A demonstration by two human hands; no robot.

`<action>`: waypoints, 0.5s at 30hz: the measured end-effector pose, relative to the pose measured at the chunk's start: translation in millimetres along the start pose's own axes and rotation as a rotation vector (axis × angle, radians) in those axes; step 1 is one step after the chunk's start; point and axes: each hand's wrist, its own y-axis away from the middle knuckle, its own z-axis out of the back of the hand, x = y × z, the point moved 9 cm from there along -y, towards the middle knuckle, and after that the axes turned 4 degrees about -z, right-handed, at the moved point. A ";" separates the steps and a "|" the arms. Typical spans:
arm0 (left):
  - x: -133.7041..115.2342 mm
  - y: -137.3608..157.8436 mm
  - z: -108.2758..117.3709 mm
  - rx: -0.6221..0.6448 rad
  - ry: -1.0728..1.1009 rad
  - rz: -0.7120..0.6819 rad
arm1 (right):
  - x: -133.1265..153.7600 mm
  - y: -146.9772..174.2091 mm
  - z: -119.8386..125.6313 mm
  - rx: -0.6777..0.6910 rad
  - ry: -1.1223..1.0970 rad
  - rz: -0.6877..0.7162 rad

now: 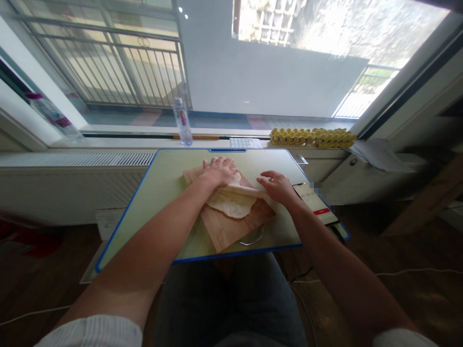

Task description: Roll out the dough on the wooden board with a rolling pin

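A flat sheet of dough (pixel 230 205) lies on a wooden board (pixel 220 230), which is turned at an angle on the small table. A pale rolling pin (pixel 246 191) lies across the dough. My left hand (pixel 220 171) is over the pin's left end and the dough's far part, its fingers stretched out and spread; it hides what is beneath. At the pin's right end is my right hand (pixel 277 185), thumb and fingers apart and pointing left, with the heel of the hand close to or touching the pin. Whether it presses on it I cannot tell.
The table (pixel 162 193) has a blue rim. A phone (pixel 315 203) lies at its right edge, and a metal handle (pixel 253 237) shows at the board's near side. On the windowsill stand a plastic bottle (pixel 183 123) and yellow egg-carton-like trays (pixel 313 137); cables cross the floor.
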 end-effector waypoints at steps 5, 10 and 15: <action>-21.7 4.6 2.2 0.002 -0.105 -0.275 | -3.3 -11.4 -12.2 0.077 0.104 0.052; -21.1 10.0 -5.4 0.082 -0.120 -0.311 | -5.6 -7.8 -20.7 0.129 0.124 0.056; -15.3 14.9 -4.2 0.057 -0.070 -0.223 | -4.5 0.3 -22.8 0.153 0.164 0.059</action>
